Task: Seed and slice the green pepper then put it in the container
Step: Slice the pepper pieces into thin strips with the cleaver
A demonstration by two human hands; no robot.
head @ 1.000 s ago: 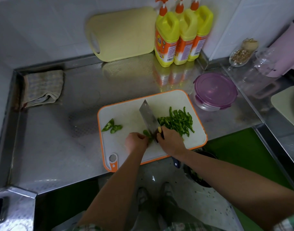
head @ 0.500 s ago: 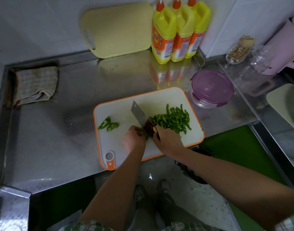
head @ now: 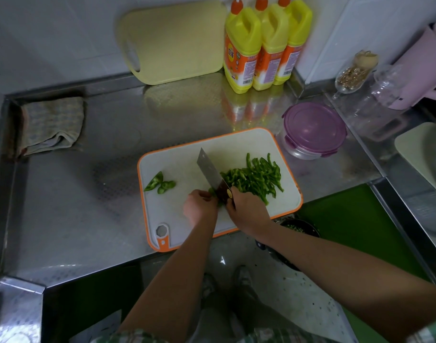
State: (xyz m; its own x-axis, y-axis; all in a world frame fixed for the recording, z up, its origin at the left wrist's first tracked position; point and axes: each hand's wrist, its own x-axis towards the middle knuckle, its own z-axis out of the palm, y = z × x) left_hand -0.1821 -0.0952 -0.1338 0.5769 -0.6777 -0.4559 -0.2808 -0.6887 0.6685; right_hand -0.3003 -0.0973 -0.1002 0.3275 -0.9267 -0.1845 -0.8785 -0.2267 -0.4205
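Observation:
A white cutting board with an orange rim [head: 177,219] lies on the steel counter. My right hand [head: 246,206] grips the handle of a cleaver [head: 208,167], whose blade stands on the board. My left hand [head: 199,206] pinches a small piece of green pepper [head: 212,191] against the blade's left side; most of it is hidden by my fingers. A pile of pepper strips [head: 255,177] lies to the right of the blade. Two pepper scraps [head: 160,184] sit at the board's left. A round container with a purple lid [head: 313,129], closed, stands behind the board's right corner.
Three yellow detergent bottles [head: 264,45] and a pale yellow cutting board [head: 172,43] lean at the back wall. A folded cloth [head: 51,125] lies at the far left. Glass jars [head: 355,70] and a pink jug [head: 419,68] stand at the right. A dark bin [head: 301,229] sits below the counter edge.
The blade has shifted slightly between cuts, and both hands stay close together at the pepper piece. The view has shifted a little.

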